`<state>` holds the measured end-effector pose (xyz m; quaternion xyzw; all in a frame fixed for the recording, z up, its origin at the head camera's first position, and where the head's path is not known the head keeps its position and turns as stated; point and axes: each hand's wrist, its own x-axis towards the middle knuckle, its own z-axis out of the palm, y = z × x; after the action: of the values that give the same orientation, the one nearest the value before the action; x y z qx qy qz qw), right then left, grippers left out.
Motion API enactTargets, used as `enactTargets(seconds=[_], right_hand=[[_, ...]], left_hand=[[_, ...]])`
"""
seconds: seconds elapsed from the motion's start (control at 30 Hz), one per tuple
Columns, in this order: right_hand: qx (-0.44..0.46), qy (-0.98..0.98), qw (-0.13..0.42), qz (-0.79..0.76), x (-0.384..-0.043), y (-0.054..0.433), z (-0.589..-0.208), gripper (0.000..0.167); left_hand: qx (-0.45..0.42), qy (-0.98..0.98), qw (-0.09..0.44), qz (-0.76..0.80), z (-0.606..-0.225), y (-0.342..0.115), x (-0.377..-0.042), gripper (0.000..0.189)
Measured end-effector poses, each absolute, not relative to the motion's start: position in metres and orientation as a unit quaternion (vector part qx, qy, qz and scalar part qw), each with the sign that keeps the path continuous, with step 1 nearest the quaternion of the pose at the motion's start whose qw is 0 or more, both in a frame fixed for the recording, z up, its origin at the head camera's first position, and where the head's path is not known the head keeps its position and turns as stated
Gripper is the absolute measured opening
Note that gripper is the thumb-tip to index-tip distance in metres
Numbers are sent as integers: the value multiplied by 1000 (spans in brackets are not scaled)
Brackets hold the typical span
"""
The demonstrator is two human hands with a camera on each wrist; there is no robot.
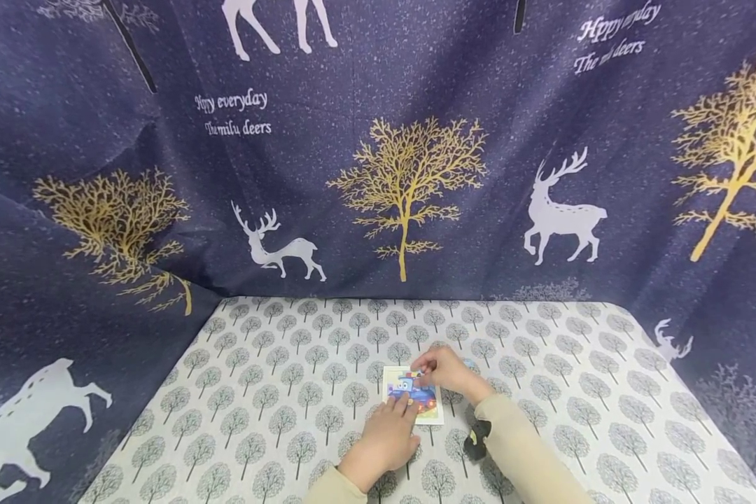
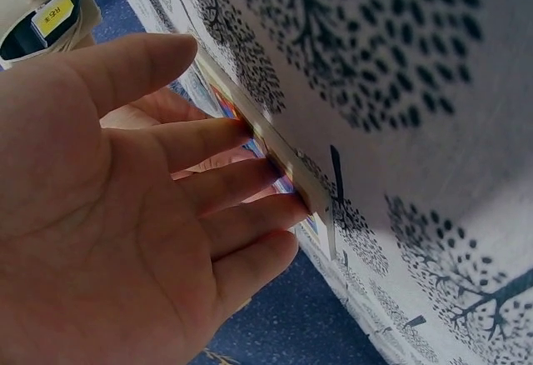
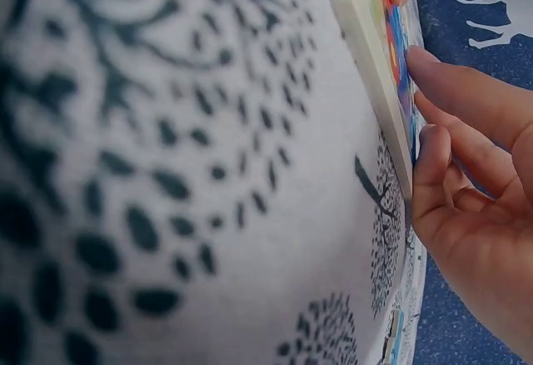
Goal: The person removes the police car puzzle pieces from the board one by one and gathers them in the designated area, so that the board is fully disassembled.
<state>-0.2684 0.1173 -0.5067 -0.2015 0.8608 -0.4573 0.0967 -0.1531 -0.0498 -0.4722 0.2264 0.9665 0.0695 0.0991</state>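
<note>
Fingertips (image 2: 287, 207) of the left hand (image 1: 387, 434) lie nearly straight, slightly apart, on the lower left of the picture board (image 1: 425, 401), which rests flat on the tablecloth (image 1: 277, 392) before the person. At its top right edge, the right hand's (image 1: 447, 371) fingers are bent, thumb and finger close to the picture; whether they pinch anything I cannot tell. To do this well, I'd have the left fingers press lightly and evenly, so the board cannot slide, and the right fingers work straight down, without dragging sideways. Counted: two hands, one board, one black device (image 1: 477, 441) by the right forearm, and at least one bluish thing (image 1: 471, 365) just beyond the right hand, too hidden to identify.
</note>
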Motion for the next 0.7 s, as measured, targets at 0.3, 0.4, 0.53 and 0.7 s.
enactTargets(seconds=[0.3,0.4,0.53,0.7], right_hand=[[-191,853,114,-471,-267,117,-506,26],[-186,852,121,-474,-267,116,-505,24],[-188,853,122,-472,-267,115,-505,22],[-185,860,106,-463,-269,116,-508,26]], left_hand=[[223,967,103,64,-473,-49,-153,60],[222,967,103,64,-474,-49,-154,60],[221,967,105,64,-473,-49,-154,59],[222,967,107,65,-474,-50,-153,58]])
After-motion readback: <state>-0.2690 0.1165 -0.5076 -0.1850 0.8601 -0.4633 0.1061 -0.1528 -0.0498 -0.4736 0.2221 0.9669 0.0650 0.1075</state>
